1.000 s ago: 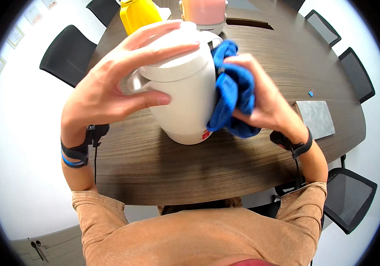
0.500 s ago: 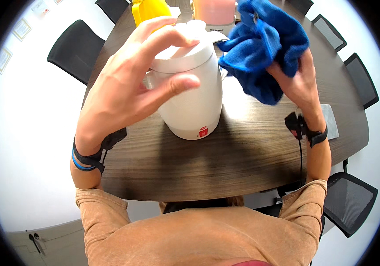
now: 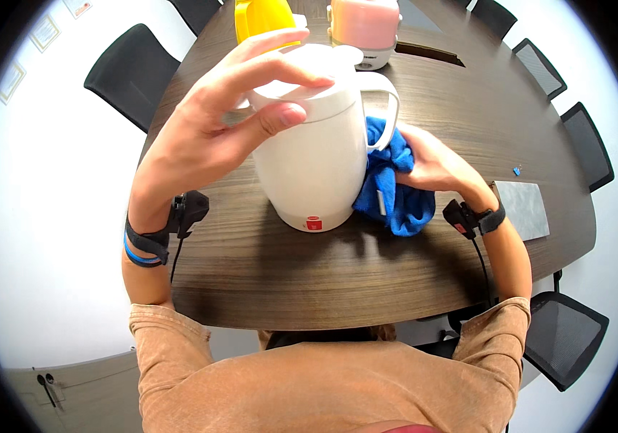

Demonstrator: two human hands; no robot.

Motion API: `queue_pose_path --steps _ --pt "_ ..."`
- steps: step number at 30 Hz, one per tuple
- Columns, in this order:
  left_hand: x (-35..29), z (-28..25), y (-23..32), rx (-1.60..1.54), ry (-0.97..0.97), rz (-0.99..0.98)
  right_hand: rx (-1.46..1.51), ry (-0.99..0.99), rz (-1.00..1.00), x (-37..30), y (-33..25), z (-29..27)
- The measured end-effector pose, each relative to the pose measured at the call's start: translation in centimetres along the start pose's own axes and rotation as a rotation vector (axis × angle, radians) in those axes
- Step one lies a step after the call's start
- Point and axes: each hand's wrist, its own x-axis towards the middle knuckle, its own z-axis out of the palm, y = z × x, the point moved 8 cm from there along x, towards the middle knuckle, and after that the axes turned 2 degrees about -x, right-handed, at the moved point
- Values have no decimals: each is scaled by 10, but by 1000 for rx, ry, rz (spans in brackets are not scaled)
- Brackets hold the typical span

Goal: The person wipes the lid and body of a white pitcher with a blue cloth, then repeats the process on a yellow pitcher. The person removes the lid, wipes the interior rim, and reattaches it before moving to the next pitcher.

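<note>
A white lidded jug [image 3: 309, 166] stands upright on the table in front of me, its loop handle [image 3: 393, 108] on the right. My left hand [image 3: 212, 119] grips the top of the jug, fingers over the lid and thumb against its upper side. Low on the jug's right side, my right hand [image 3: 435, 162] holds a bunched blue cloth [image 3: 399, 206] that appears to touch the jug wall below the handle. A small pale tag shows on the cloth. Some of the right fingers are hidden in its folds.
Behind the jug stand a yellow container [image 3: 262, 18] and a pink-and-white appliance [image 3: 364, 32]. A flat grey sheet [image 3: 524, 209] lies beside my right wrist, with a tiny blue scrap [image 3: 517, 171] near it. Chairs surround the wooden table [image 3: 251, 289].
My right hand has brought the cloth down from above to the jug's lower right side. The jug has turned a little, showing its handle. My left hand remains at the lid.
</note>
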Motion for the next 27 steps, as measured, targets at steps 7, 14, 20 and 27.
queue_pose_path --steps 7,14,20,27 --pt "-10 3 -16 -50 -26 -243 22 342 -313 -2 -53 -55" --pt "1 -1 -30 -195 -136 -247 -162 517 -377 -2 -67 -45" --pt "4 -5 -34 -213 -172 -92 -140 420 -316 2 -69 -42" --pt "10 4 0 -43 -119 -218 -118 470 -343 2 -56 -35"
